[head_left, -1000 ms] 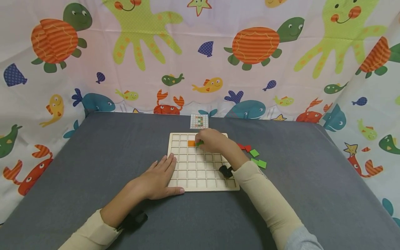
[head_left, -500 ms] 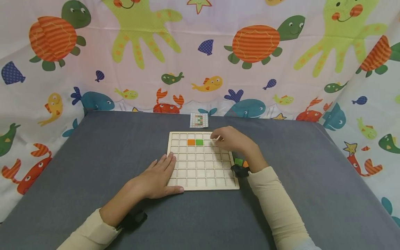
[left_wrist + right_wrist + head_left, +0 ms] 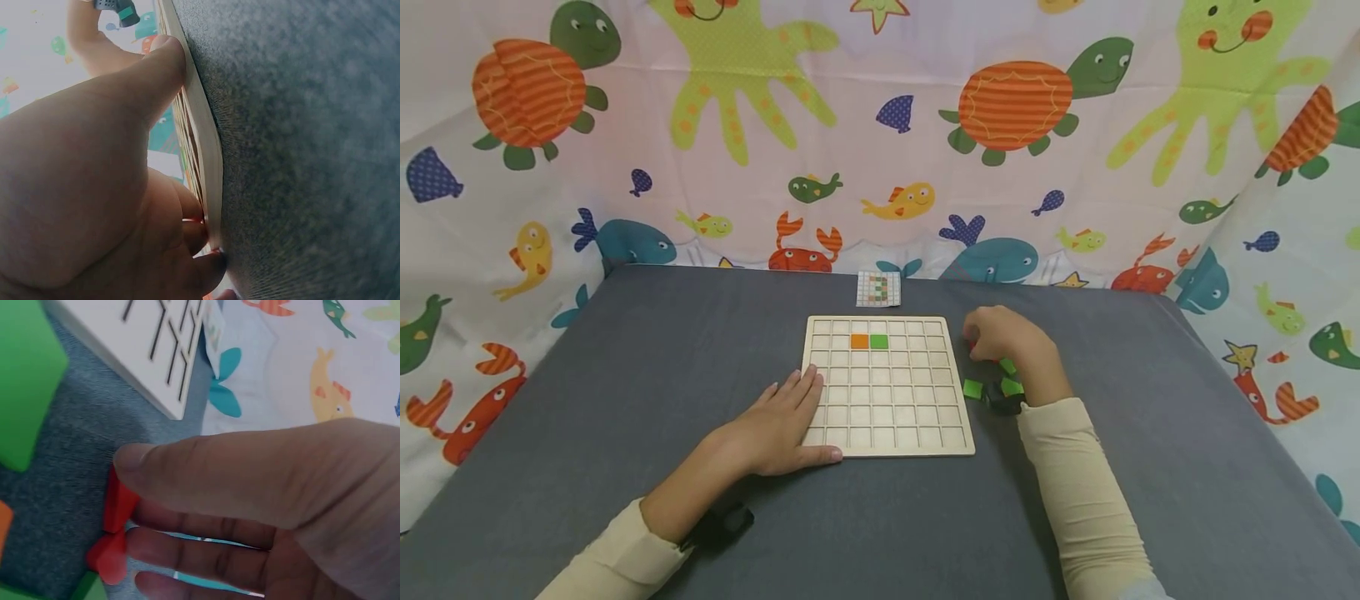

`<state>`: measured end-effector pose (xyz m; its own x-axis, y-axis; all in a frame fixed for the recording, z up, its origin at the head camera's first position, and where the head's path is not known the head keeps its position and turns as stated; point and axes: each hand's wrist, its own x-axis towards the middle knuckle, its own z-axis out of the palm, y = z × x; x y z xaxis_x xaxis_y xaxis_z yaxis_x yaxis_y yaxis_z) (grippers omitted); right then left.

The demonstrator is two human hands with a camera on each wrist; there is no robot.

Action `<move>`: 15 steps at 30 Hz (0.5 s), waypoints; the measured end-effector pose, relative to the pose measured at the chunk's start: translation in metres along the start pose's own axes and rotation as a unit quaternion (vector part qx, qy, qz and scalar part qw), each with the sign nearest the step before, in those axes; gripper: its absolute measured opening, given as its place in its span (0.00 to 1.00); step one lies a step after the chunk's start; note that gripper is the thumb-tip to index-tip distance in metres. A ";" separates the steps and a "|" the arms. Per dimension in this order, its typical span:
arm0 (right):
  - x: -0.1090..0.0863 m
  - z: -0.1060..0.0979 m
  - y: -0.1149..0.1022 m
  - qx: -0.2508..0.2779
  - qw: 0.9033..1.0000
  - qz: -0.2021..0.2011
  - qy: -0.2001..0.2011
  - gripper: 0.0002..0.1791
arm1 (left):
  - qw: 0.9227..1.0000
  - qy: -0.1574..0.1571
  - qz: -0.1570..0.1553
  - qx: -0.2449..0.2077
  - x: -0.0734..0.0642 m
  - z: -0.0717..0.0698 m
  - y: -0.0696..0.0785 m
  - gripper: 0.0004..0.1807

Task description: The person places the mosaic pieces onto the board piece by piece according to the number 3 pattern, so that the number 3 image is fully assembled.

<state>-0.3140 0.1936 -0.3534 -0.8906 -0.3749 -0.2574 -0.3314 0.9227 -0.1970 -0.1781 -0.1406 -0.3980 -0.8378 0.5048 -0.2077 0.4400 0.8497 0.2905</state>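
One orange tile (image 3: 859, 342) and one green tile (image 3: 878, 342) sat side by side in the head view, in the second row from the far edge of the board (image 3: 886, 417). The left hand (image 3: 778, 429) lay released, fingers extended on the board's left side; the right hand (image 3: 1006, 333) was bent down beyond the opposite side, near loose green tiles (image 3: 973, 389). The left wrist view showed the left thumb against the board's edge. In the right wrist view, the right thumb met a red tile (image 3: 119, 500), fingertips close by; whether they grasped it could not be told.
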 end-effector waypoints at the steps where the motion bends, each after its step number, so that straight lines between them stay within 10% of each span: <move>1: 0.001 0.001 0.001 -0.002 1.000 0.000 0.002 0.14 | 1.000 -0.001 -0.001 0.002 0.000 0.001 0.000 0.59; 15: 0.007 0.008 0.004 -0.012 0.999 -0.006 0.030 0.06 | 1.000 -0.003 -0.008 0.002 0.001 0.001 0.001 0.59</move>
<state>-0.3190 0.1937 -0.3635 -0.9037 -0.3796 -0.1979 -0.3482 0.9207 -0.1762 -0.1781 -0.1392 -0.3989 -0.8430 0.4919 -0.2177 0.4277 0.8584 0.2832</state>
